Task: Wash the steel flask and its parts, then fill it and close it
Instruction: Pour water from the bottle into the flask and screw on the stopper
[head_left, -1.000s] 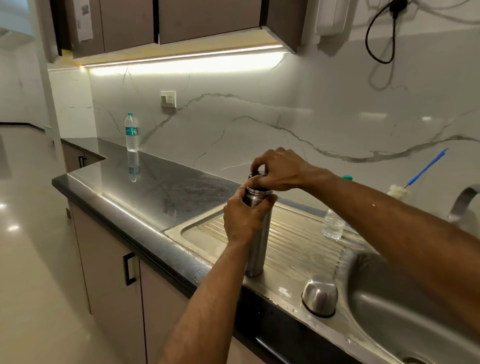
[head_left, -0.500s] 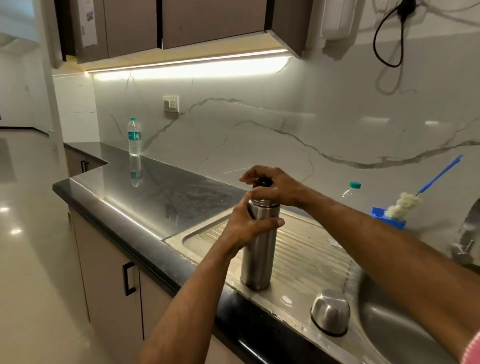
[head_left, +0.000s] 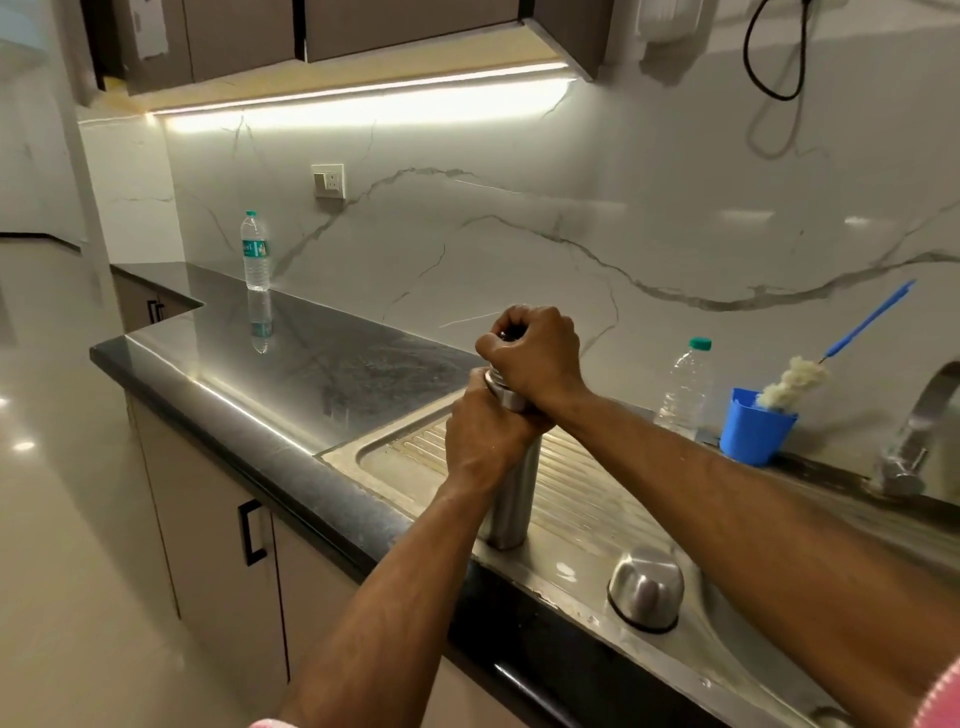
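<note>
1. Steel flask (head_left: 511, 499) is standing upright on the ribbed draining board (head_left: 587, 499) of the sink unit, near the front edge, and I am holding it with both hands.
2. My left hand (head_left: 485, 441) is wrapping its fingers round the flask's upper body, just under the neck, clamping it tight.
3. My right hand (head_left: 535, 356) is sitting on top, fingers curled down into a fist round the dark stopper (head_left: 511, 332) at the mouth; only a sliver of that stopper is showing between my knuckles, so I cannot tell how far in it is sitting.
4. My two hands are touching each other at the neck of the flask, the right one above the left.
5. The steel cup lid (head_left: 645, 587) is lying upside down, dome up, on the front rim of the sink unit, to the right of the flask and apart from it.
6. Behind my right forearm a clear plastic bottle (head_left: 684, 387) with a green cap is standing by the wall, and just beside it a blue cup (head_left: 756, 431) is holding a bottle brush (head_left: 792, 382) with a blue handle.
7. A steel tap (head_left: 919, 431) is showing at the right edge.
8. Well off to the left, a second water bottle (head_left: 255, 249) is standing on the dark countertop (head_left: 322, 374).
</note>
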